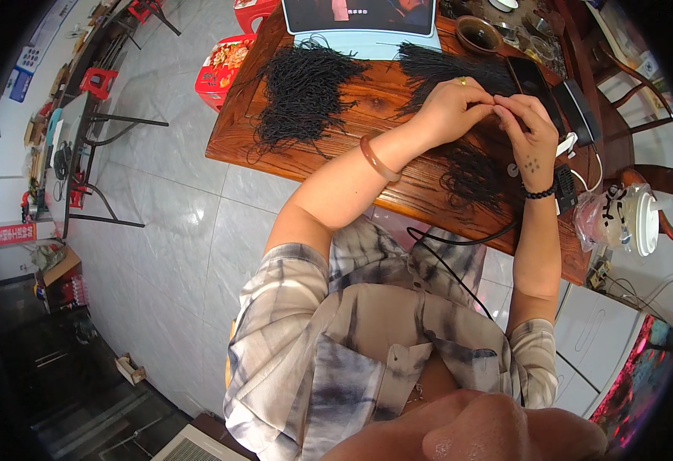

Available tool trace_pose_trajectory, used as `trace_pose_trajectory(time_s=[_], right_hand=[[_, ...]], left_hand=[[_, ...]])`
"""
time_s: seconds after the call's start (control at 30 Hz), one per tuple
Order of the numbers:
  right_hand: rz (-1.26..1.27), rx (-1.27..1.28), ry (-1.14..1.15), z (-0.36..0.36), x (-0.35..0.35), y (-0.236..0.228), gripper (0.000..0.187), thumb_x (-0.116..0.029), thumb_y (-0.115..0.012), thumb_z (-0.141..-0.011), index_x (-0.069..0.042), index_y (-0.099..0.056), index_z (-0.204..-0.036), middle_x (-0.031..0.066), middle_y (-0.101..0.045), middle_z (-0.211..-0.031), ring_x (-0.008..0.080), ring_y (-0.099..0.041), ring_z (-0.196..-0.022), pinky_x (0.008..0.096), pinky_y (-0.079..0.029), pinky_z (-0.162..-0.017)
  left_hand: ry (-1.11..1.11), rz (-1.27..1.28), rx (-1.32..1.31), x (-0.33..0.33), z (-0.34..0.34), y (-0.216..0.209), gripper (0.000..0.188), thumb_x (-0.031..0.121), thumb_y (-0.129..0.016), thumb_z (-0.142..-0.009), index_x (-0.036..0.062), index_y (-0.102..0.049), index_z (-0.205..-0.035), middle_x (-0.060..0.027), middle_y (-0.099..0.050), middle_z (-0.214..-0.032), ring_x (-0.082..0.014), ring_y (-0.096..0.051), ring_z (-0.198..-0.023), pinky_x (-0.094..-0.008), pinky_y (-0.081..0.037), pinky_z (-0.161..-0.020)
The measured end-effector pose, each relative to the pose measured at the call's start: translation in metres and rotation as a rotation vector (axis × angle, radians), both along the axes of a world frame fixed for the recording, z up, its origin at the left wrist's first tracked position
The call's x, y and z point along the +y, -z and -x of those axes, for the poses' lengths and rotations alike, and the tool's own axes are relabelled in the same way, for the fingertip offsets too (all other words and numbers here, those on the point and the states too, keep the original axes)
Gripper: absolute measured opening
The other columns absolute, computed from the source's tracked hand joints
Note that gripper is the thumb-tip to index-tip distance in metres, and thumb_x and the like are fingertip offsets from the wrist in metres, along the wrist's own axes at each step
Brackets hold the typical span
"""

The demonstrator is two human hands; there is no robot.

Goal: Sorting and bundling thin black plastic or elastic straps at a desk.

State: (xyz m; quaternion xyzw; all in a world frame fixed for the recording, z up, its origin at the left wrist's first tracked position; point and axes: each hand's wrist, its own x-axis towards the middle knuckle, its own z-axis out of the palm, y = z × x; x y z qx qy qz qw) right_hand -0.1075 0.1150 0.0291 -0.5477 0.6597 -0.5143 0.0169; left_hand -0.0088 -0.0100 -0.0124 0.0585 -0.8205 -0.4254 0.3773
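Note:
My left hand (455, 111) and my right hand (532, 134) meet fingertip to fingertip over the right part of the wooden table (382, 104). Thumb and forefinger of each are pinched closed. Whatever lies between them is too small to make out. Thin black cords (448, 69) are spread in a bundle just beyond my left hand. A smaller bunch of black cords (474, 180) rests below my hands, towards the near edge. The largest heap of black cords (305, 92) lies on the left, apart from both hands.
A tablet (363, 44) stands at the far edge. To the right are a brown bowl (478, 34), a dark phone (534, 84), a black box (577, 107) with white cables and a bagged plastic cup (620, 219). Red stools (225, 69) stand left; a black cable (459, 242) hangs near my lap.

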Motion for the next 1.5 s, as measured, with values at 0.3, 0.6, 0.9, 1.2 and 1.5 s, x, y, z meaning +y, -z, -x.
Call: trace_pose_trajectory(time_s=[0.3,0.6,0.9,1.2,1.5], right_hand=[[0.000,0.044,0.000,-0.001,0.000,-0.001,0.014,-0.003,-0.064,-0.077,-0.001,-0.066,-0.090,0.0058,-0.059,-0.082,0.0108,-0.057,-0.071,0.0211,-0.046,-0.062],[-0.007,-0.003,-0.008,-0.002,0.001,-0.001,0.014,-0.004,-0.064,-0.077,-0.001,-0.066,-0.090,0.0050,-0.058,-0.081,0.0099,-0.055,-0.068,0.0200,-0.044,-0.060],[-0.030,-0.029,-0.003,-0.003,0.002,-0.004,0.014,-0.004,-0.065,-0.077,0.000,-0.066,-0.090,0.0053,-0.058,-0.084,0.0092,-0.055,-0.068,0.0197,-0.044,-0.060],[-0.021,-0.162,-0.046,-0.003,0.003,-0.002,0.013,-0.002,-0.064,-0.078,0.002,-0.065,-0.090,0.0043,-0.059,-0.087,0.0070,-0.053,-0.065,0.0182,-0.043,-0.058],[0.026,-0.192,-0.099,0.002,0.003,-0.001,0.011,-0.002,-0.063,-0.079,0.002,-0.064,-0.089,0.0046,-0.058,-0.089,0.0075,-0.053,-0.072,0.0190,-0.043,-0.062]], left_hand=[[0.002,0.035,0.002,0.002,-0.002,-0.002,0.013,0.012,-0.064,-0.077,0.0028,-0.065,-0.086,-0.0085,-0.062,-0.084,-0.0217,-0.060,-0.077,-0.0282,-0.047,-0.068],[0.012,-0.093,-0.072,0.004,-0.005,-0.006,0.016,0.013,-0.067,-0.076,0.0025,-0.065,-0.088,-0.0079,-0.063,-0.083,-0.0168,-0.060,-0.076,-0.0258,-0.047,-0.066],[0.036,-0.203,-0.068,0.004,-0.006,-0.009,0.017,0.013,-0.069,-0.075,0.0006,-0.065,-0.085,-0.0059,-0.065,-0.074,-0.0092,-0.059,-0.066,-0.0227,-0.048,-0.059],[0.066,-0.348,0.001,0.004,-0.004,-0.007,0.024,0.008,-0.072,-0.071,0.0006,-0.058,-0.089,-0.0053,-0.063,-0.076,-0.0091,-0.060,-0.067,-0.0209,-0.048,-0.061],[0.044,-0.147,0.010,0.002,-0.006,-0.014,0.026,0.013,-0.073,-0.070,0.0029,-0.061,-0.091,-0.0057,-0.063,-0.076,-0.0105,-0.059,-0.066,-0.0226,-0.048,-0.063]])
